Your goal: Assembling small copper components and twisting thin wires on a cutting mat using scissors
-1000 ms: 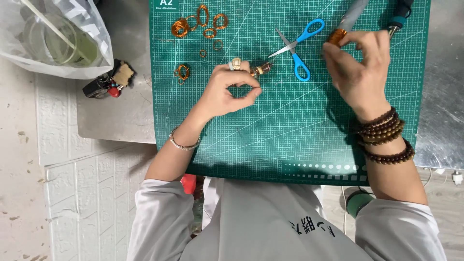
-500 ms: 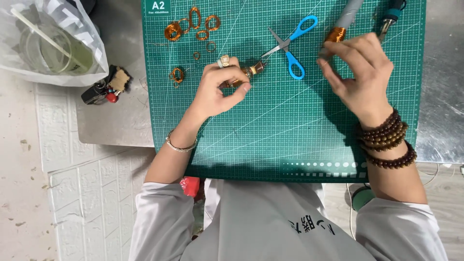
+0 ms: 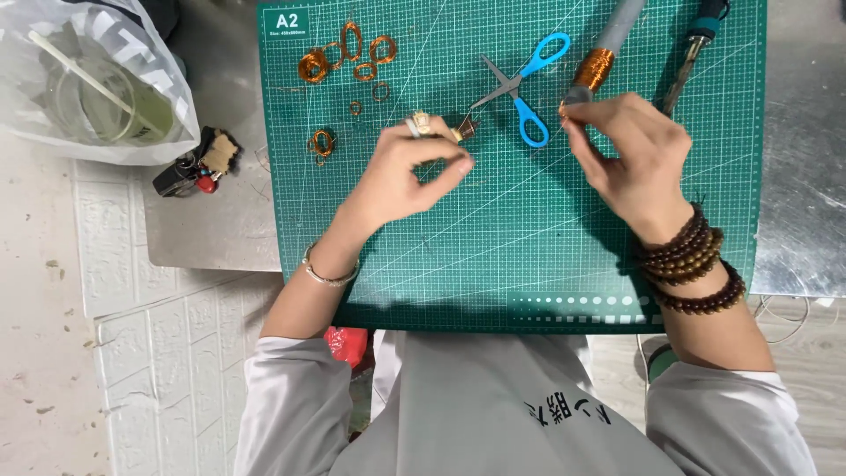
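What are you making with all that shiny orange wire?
A person sits at a green cutting mat working with thin copper wire. The right hand pinches the end of a grey rod that has a copper coil wound round it. The left hand pinches something small just above the mat; it is too small to tell what. Blue scissors lie between the hands, a little farther away. Several finished wire loops sit at the mat's far left corner.
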